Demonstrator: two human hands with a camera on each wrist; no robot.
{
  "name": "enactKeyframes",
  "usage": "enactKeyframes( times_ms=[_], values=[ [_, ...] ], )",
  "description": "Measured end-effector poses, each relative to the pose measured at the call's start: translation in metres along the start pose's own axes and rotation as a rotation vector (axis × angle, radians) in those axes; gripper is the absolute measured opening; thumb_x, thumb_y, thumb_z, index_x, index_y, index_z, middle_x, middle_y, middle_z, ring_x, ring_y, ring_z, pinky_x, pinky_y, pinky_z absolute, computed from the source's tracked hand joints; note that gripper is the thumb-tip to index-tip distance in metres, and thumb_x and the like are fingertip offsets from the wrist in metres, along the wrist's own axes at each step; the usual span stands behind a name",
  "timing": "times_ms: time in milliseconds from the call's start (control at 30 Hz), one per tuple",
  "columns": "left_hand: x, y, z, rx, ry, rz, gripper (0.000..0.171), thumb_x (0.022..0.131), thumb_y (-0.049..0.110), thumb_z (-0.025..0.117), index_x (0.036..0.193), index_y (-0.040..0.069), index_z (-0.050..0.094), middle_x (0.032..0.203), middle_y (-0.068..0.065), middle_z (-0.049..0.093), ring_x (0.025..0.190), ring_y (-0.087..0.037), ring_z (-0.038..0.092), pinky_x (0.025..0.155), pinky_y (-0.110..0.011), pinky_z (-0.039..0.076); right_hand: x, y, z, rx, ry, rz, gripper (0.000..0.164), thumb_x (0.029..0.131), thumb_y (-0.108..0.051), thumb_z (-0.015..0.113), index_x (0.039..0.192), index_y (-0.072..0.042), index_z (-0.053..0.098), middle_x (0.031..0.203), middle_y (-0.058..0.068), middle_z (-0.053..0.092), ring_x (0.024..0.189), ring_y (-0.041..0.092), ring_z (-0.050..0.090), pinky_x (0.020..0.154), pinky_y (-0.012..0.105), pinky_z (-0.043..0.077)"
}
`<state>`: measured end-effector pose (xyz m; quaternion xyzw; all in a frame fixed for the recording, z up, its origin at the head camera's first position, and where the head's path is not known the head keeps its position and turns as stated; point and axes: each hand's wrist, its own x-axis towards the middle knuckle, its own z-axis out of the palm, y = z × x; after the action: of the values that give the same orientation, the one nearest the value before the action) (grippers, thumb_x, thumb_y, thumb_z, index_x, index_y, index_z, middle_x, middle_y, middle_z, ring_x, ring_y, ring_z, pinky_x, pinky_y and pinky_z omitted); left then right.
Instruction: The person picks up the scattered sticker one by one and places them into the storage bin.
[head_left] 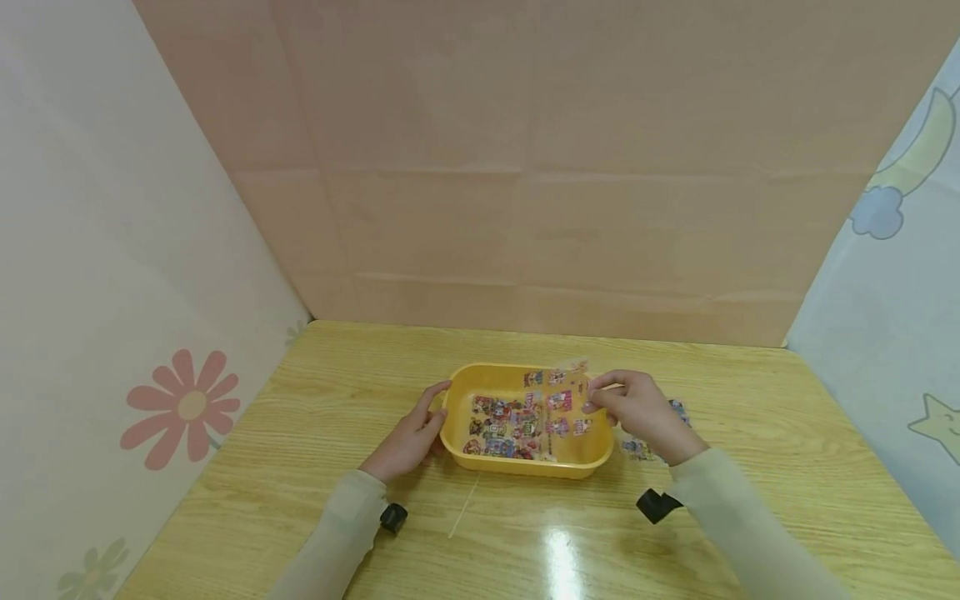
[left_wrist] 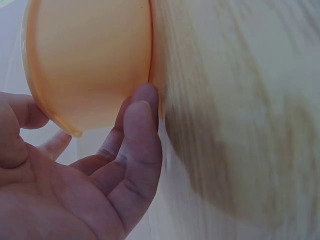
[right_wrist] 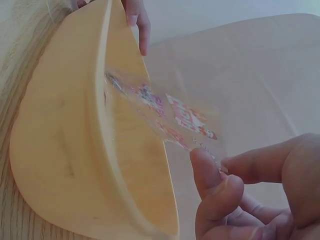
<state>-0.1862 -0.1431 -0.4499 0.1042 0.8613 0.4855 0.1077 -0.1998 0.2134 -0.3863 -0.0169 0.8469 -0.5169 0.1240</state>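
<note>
A yellow plastic basin [head_left: 525, 470] sits on the wooden table in the head view. My left hand [head_left: 405, 440] grips its left end; in the left wrist view the thumb side lies at the rim and other fingers curl against the outer wall [left_wrist: 92, 60]. Over the basin's right part, my right hand [head_left: 641, 412] pinches the edge of a clear sticker sheet [head_left: 558, 402] with colourful cartoon prints. That sheet [right_wrist: 165, 110] slants up out of the basin in the right wrist view. More printed sticker sheets [head_left: 495, 429] lie inside on the basin floor, partly overlapped by the held one.
Another printed clear sheet [head_left: 639, 451] lies on the table [head_left: 360, 367] right of the basin, partly hidden under the right hand. A thin pale strip [head_left: 463, 510] is in front of the basin. A brown paper-covered wall [head_left: 525, 208] stands behind, with patterned walls at both sides.
</note>
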Motion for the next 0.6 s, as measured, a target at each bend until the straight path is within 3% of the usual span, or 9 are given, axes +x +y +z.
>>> enactKeyframes(
  times_ms=[233, 600],
  values=[
    [0.000, 0.000, 0.000, -0.007, 0.001, -0.005, 0.049, 0.111, 0.028, 0.037, 0.158, 0.031, 0.024, 0.087, -0.009, 0.060, 0.065, -0.025, 0.058, 0.055, -0.038, 0.051, 0.004, -0.007, 0.012, -0.009, -0.042, -0.014, 0.030, 0.101, -0.019, 0.059, 0.122, 0.002, 0.060, 0.095, 0.010, 0.075, 0.060, 0.018, 0.048, 0.059, 0.034, 0.044],
    [0.001, -0.002, 0.000, -0.018, -0.006, -0.002, 0.049, 0.111, 0.030, 0.037, 0.157, 0.032, 0.024, 0.090, -0.008, 0.061, 0.067, -0.024, 0.060, 0.055, -0.038, 0.052, 0.012, -0.007, 0.026, -0.064, -0.076, -0.002, 0.030, 0.097, -0.020, 0.061, 0.120, 0.000, 0.063, 0.092, 0.006, 0.076, 0.062, 0.018, 0.048, 0.060, 0.033, 0.043]
  ],
)
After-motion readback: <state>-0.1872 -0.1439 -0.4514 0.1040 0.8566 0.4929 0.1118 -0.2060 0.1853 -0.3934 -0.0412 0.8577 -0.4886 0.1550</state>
